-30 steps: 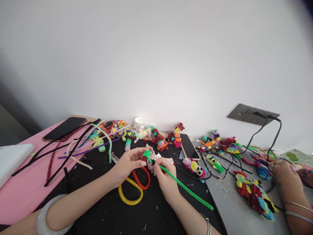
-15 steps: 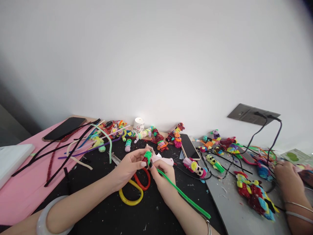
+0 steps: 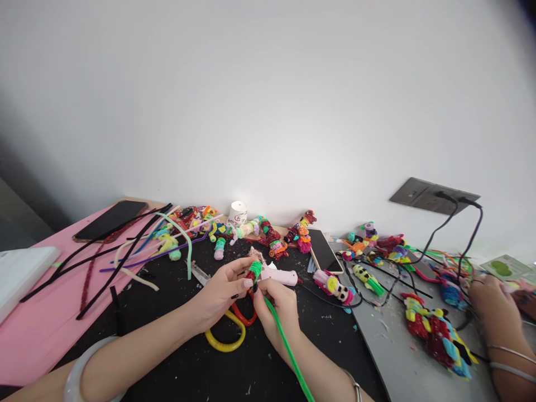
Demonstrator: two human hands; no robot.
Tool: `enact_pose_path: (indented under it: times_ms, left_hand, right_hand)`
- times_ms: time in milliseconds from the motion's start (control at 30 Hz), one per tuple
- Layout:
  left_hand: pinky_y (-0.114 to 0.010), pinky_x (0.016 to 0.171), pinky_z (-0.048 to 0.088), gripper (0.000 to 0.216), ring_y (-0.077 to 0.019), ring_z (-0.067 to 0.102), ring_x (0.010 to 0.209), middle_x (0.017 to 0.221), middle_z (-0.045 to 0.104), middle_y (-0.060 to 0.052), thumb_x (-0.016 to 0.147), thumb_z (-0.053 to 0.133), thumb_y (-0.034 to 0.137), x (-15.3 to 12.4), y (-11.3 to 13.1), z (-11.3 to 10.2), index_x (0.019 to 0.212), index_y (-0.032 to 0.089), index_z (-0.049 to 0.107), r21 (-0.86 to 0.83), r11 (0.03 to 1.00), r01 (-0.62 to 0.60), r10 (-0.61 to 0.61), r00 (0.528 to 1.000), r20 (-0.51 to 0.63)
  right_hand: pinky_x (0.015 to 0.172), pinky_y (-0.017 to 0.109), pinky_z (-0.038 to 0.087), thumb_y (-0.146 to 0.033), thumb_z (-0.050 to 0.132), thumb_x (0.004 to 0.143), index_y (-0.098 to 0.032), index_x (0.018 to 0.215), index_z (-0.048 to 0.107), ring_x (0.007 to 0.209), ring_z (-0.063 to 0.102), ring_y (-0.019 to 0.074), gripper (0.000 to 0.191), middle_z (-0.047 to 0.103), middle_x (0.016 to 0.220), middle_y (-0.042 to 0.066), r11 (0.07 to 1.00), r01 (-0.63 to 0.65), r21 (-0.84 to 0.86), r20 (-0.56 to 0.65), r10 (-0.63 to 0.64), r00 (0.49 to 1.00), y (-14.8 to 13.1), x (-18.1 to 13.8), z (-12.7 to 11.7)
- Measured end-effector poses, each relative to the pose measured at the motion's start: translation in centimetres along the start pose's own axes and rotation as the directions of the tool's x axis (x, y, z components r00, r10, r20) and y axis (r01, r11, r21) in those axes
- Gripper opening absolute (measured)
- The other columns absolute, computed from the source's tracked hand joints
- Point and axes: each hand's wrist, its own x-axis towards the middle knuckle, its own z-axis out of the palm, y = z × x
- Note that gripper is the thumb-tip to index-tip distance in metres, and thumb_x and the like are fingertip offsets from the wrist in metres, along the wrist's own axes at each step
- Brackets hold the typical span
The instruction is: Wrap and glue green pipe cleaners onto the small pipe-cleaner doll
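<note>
Between the fingertips of my left hand (image 3: 228,287) is a small coil of green and dark red pipe cleaner (image 3: 253,271). Just to its right, my right hand (image 3: 278,310) pinches a long green pipe cleaner (image 3: 287,346) close to the coil; its loose length runs down over my wrist toward the bottom edge. Scissors (image 3: 226,334) with a yellow and a red handle loop lie on the black table under my hands, partly covered. Behind my right hand rests a pale pink glue gun (image 3: 281,274) with a dark cord.
Black, white and purple pipe cleaners cross the pink board (image 3: 46,329) at left, beside a phone (image 3: 111,219). Several fuzzy figures line the wall around a paper cup (image 3: 238,212). Another phone (image 3: 324,251) lies behind. At right, another person's hand (image 3: 494,301) works by wall-socket cables (image 3: 473,240).
My right hand has turned a little, and the green pipe cleaner's free end has swung from the right down toward the bottom edge. The left hand keeps its hold on the coil.
</note>
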Motion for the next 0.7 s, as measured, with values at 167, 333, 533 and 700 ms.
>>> enact_pose_path:
  times_ms: [167,333,533,700]
  left_hand:
    - [-0.019,0.054,0.032,0.044,-0.0091,0.048,0.067,0.089,0.062,-0.001,0.063,0.080,0.033,0.19,-0.10,-0.30,0.103,0.022,0.066,0.094,0.995,-0.029,0.029,1.000,-0.004]
    - [-0.021,0.053,0.031,0.036,-0.0091,0.044,0.066,0.096,0.059,-0.003,0.075,0.070,0.036,0.28,0.14,-0.60,0.108,0.023,0.063,0.209,0.973,-0.101,0.100,0.995,0.019]
    - [-0.020,0.051,0.028,0.028,-0.0057,0.033,0.056,0.081,0.053,0.001,0.079,0.066,0.036,0.17,0.10,-0.25,0.104,0.022,0.064,0.142,0.987,-0.080,0.075,0.996,0.038]
    - [-0.019,0.049,0.025,0.029,-0.0048,0.024,0.051,0.065,0.041,0.005,0.079,0.067,0.036,0.21,-0.23,-0.12,0.103,0.020,0.065,0.039,0.999,-0.020,0.019,0.999,0.032]
  right_hand:
    - [0.045,0.020,0.033,-0.015,0.046,0.083,-0.017,0.066,0.054,0.045,0.041,0.0092,0.018,0.044,0.054,-0.004,1.000,0.015,-0.012,0.007,-0.015,1.000,-0.13,-0.01,-0.08]
    - [0.047,0.020,0.034,-0.016,0.046,0.084,-0.015,0.067,0.056,0.046,0.042,0.0091,0.020,0.048,0.053,-0.003,1.000,-0.025,-0.019,0.001,0.025,1.000,-0.04,0.05,-0.22]
    - [0.049,0.020,0.036,-0.015,0.046,0.084,-0.015,0.069,0.057,0.048,0.045,0.0097,0.019,0.051,0.056,-0.001,1.000,0.009,-0.013,-0.003,-0.009,1.000,0.23,-0.01,-0.15]
    - [0.051,0.020,0.037,-0.014,0.044,0.085,-0.015,0.070,0.055,0.051,0.048,0.0106,0.019,0.051,0.058,-0.001,0.997,0.057,-0.056,0.016,-0.056,0.998,0.40,-0.03,-0.06]
